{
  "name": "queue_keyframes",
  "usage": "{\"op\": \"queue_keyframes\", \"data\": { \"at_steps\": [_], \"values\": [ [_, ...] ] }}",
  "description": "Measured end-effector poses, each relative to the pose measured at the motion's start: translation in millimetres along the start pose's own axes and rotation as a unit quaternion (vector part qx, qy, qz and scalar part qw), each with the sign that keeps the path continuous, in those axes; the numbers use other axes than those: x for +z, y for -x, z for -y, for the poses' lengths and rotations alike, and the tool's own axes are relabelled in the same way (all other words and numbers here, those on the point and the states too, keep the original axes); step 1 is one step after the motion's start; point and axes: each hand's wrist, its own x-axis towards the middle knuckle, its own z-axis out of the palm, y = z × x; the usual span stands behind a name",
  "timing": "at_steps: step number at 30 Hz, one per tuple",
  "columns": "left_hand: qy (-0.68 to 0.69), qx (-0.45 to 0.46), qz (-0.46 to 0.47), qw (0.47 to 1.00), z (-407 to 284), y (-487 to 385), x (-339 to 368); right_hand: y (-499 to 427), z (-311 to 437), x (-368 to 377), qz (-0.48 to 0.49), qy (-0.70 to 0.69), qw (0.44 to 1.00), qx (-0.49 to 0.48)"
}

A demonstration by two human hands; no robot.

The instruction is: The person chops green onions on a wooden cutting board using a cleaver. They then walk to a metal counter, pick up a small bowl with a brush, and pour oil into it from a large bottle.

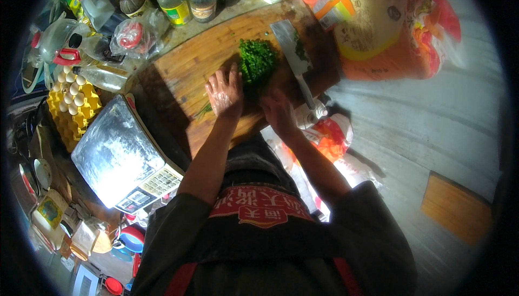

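A heap of chopped green herbs [258, 61] lies on a wooden cutting board [202, 54] in front of me. My left hand [224, 90] rests palm down at the heap's left side, its wet-looking fingers somewhat apart and touching the greens. Just below the heap, my right hand [279, 111] is in deep shadow over the board's near part, fingers curled; whether anything is in it is hard to see. A cleaver [290, 44] lies flat to the right of the heap, with green bits on its blade and its handle pointing towards me. A few green stalks [204, 109] lie left of my left wrist.
A digital scale [117, 150] stands at left, beside a yellow egg tray [67, 119] with several eggs. Bottles [172, 0] and a plastic-wrapped jar [131, 36] line the board's far side. A large orange-and-cream sack [377, 24] sits at far right. Plastic bags [330, 138] lie below the board's right edge.
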Motion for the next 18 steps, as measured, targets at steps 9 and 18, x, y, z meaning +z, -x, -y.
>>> {"op": "queue_keyframes", "data": {
  "at_steps": [9, 18],
  "values": [
    [-0.01, -0.003, 0.005, 1.0, 0.7, 0.5, 1.9, 3.3, 4.2, 5.2, -0.01, -0.038, 0.992, -0.123],
    [0.006, -0.014, 0.01, 1.0, -1.0, -0.8, -2.4, -20.0, 14.2, 16.0, -0.022, 0.014, 0.995, -0.094]
  ]
}}
